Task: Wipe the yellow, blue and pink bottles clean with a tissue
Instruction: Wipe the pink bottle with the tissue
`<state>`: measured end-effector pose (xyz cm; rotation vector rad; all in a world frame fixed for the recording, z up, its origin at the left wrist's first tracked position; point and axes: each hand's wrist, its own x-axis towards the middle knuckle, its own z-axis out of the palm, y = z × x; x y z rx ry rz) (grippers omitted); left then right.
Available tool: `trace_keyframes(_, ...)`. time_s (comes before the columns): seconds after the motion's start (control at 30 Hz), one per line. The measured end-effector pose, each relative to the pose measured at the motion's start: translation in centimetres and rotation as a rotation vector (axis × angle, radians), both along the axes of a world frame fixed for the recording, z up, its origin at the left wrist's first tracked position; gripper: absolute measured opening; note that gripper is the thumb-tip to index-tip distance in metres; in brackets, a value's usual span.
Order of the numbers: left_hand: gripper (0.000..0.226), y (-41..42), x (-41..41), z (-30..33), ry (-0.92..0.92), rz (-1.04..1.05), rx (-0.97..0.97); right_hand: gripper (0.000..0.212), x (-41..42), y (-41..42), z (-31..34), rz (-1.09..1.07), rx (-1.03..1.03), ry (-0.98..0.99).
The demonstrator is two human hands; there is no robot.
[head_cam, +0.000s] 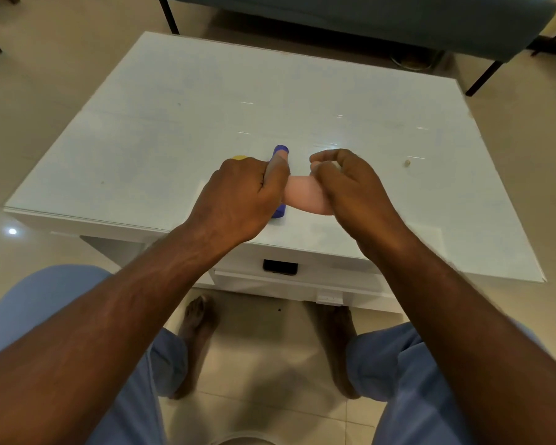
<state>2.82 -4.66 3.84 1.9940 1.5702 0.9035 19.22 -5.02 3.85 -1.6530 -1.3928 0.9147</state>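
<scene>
While the big white glass-topped worktop (180, 101) takes up most of the view, a dark teal bench (366, 17) on black legs sits on the tiled floor right behind it. Down front you can see blue-trousered knees and two bare feet (193, 342) tucked under the worktop edge, next to a drawer with a black handle (280, 267). Both hands meet over the near middle: left hand (238, 194) is curled around one end of the pink bottle (305, 195), right hand (350, 184) is clenched at the other end, pinching something pale, can't tell if it's the tissue. Blue bottle (280, 150) lies behind the left hand, mostly blocked. Yellow bottle (239, 157) just peeks over the knuckles. Tiny speck (407, 163) off right.
</scene>
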Motion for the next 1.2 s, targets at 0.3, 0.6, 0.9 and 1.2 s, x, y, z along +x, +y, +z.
trace_keyframes(0.3,0.058,0.5,0.0,-0.4,0.005,0.009,0.046,0.038,0.6,0.1,0.2,-0.073,0.032,0.140)
trace_keyframes(0.6,0.051,1.6,0.6,-0.1,-0.408,0.089,-0.276,0.013,0.4,0.0,0.4,-0.123,0.192,0.174)
trace_keyframes(0.9,0.047,0.4,1.9,-0.2,-0.392,-0.033,-0.354,0.036,-0.1,-0.3,0.3,0.005,0.537,-0.139)
trace_keyframes(1.2,0.042,-1.1,2.8,0.1,-0.476,-0.123,-0.321,0.053,1.6,0.9,1.5,-0.179,0.570,-0.252)
